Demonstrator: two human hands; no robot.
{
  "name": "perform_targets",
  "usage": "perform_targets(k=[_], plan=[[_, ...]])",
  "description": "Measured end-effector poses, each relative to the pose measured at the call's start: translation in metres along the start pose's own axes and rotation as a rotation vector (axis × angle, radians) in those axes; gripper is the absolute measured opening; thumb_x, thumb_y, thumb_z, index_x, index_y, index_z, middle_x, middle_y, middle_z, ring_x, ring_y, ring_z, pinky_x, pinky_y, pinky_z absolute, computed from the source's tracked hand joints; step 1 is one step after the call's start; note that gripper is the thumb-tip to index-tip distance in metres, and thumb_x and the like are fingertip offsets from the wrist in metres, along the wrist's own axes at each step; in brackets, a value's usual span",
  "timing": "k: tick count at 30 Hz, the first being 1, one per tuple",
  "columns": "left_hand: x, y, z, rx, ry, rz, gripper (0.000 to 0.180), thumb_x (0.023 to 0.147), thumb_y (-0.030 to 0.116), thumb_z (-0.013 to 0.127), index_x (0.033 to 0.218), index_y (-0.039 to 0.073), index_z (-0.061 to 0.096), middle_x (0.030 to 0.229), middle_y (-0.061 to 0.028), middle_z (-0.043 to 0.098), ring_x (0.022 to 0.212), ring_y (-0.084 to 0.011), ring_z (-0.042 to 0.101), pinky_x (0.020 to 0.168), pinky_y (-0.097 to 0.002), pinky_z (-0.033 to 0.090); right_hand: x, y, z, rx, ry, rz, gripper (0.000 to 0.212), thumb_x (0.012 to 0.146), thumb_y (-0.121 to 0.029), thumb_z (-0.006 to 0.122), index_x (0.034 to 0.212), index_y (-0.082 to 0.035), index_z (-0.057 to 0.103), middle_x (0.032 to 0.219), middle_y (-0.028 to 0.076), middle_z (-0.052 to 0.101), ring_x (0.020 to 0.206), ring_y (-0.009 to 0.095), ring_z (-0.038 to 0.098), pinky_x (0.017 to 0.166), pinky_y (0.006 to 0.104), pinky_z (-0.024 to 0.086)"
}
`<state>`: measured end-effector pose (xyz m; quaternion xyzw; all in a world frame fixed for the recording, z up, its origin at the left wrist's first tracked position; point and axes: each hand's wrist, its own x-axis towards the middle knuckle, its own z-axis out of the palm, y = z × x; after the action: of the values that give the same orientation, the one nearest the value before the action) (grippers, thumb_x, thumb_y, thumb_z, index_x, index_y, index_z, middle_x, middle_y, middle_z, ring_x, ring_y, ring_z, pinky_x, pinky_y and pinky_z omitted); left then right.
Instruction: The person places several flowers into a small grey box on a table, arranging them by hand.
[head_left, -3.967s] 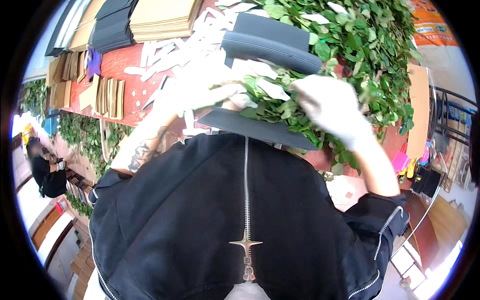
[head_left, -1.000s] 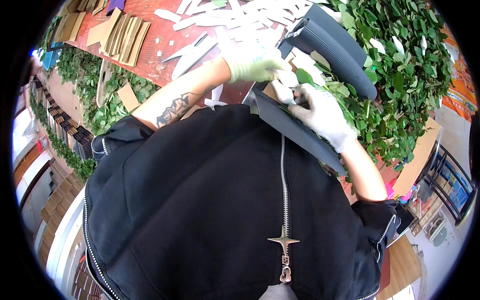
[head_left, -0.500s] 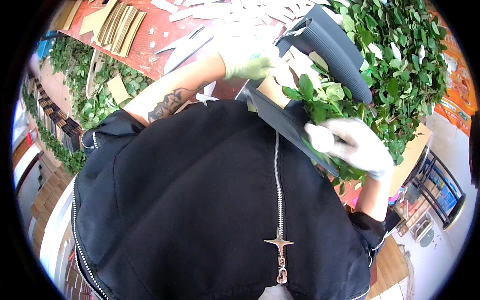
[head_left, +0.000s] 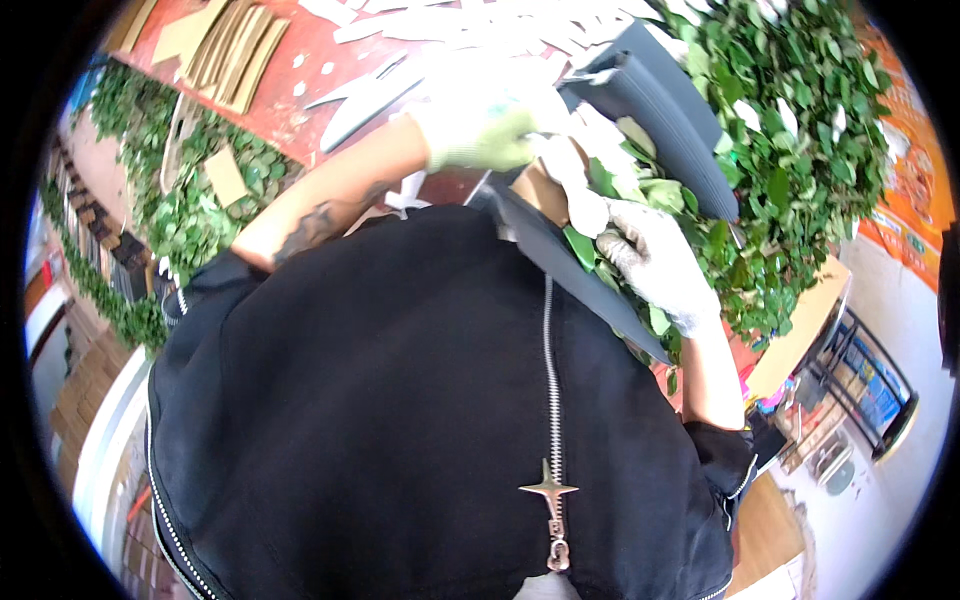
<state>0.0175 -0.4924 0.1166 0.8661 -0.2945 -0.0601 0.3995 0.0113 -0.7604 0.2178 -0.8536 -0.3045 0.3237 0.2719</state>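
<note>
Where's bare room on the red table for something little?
Some bare red table shows between the cardboard pieces and the pale pointed things, with tiny scraps. White strips crowd the far side; leaves crowd the right.

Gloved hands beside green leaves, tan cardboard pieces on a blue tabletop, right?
The tabletop is red, not blue, as the head view shows. The rest holds: gloved left hand and right hand beside green leaves, tan cardboard pieces on it.

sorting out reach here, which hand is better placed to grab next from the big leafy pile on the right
Right, probably: the right hand is beside the leafy pile, while the left hand is farther away, near white oblong pieces.
</note>
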Motion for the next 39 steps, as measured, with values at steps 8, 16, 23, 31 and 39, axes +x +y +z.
perform_targets(k=[8, 16, 23, 31, 39], plan=[[0.070, 0.088, -0.017, -0.368, -0.406, 0.161, 0.029, 0.092, 0.031, 0.068, 0.107, 0.006, 0.069, 0.086, -0.0002, 0.069, 0.069, -0.0093, 0.062, 0.063, -0.0261, 0.054, -0.057, -0.019, -0.011, -0.511, 0.386, 0.092, 0.025, 0.084, -0.020, 0.067, 0.107, -0.011, 0.066, 0.092, 0.010, 0.068, 0.084, 0.028, 0.067, 0.074, 0.0379, 0.053], [0.094, 0.139, -0.053, -0.397, -0.422, 0.306, 0.044, 0.086, 0.015, 0.074, 0.127, 0.000, 0.064, 0.109, -0.0087, 0.070, 0.099, -0.0158, 0.065, 0.086, -0.0290, 0.052, -0.141, -0.019, -0.081, 0.040, 0.651, -0.046, 0.037, 0.087, -0.019, 0.062, 0.118, 0.001, 0.066, 0.113, 0.014, 0.070, 0.103, 0.024, 0.067, 0.088, 0.0354, 0.054], [0.121, 0.189, -0.055, -0.378, -0.588, 0.366, 0.045, 0.084, 0.017, 0.074, 0.126, 0.003, 0.066, 0.106, -0.0083, 0.068, 0.099, -0.0192, 0.064, 0.089, -0.0342, 0.050, -0.147, -0.005, -0.046, -0.045, 0.346, 0.074, 0.043, 0.086, -0.026, 0.058, 0.122, -0.002, 0.061, 0.105, 0.021, 0.068, 0.095, 0.036, 0.065, 0.085, 0.0409, 0.050], [0.088, 0.125, -0.090, -0.628, -0.341, 0.034, 0.071, 0.091, 0.038, 0.070, 0.145, -0.001, 0.045, 0.133, -0.0132, 0.059, 0.123, -0.0200, 0.056, 0.109, -0.0339, 0.041, -0.344, -0.057, -0.117, -0.449, 1.084, 0.560, 0.020, 0.085, -0.006, 0.072, 0.102, 0.002, 0.073, 0.087, 0.006, 0.071, 0.077, 0.009, 0.062, 0.071, 0.0245, 0.050], [-0.005, -0.025, -0.057, 0.097, -0.301, -0.267, 0.031, 0.099, 0.034, 0.060, 0.104, 0.004, 0.070, 0.088, -0.0023, 0.067, 0.077, -0.0113, 0.058, 0.069, -0.0295, 0.048, -0.245, -0.069, -0.117, -1.001, 0.837, -0.077, 0.031, 0.075, 0.001, 0.077, 0.106, -0.001, 0.071, 0.086, 0.010, 0.071, 0.074, 0.018, 0.068, 0.066, 0.0289, 0.052]])
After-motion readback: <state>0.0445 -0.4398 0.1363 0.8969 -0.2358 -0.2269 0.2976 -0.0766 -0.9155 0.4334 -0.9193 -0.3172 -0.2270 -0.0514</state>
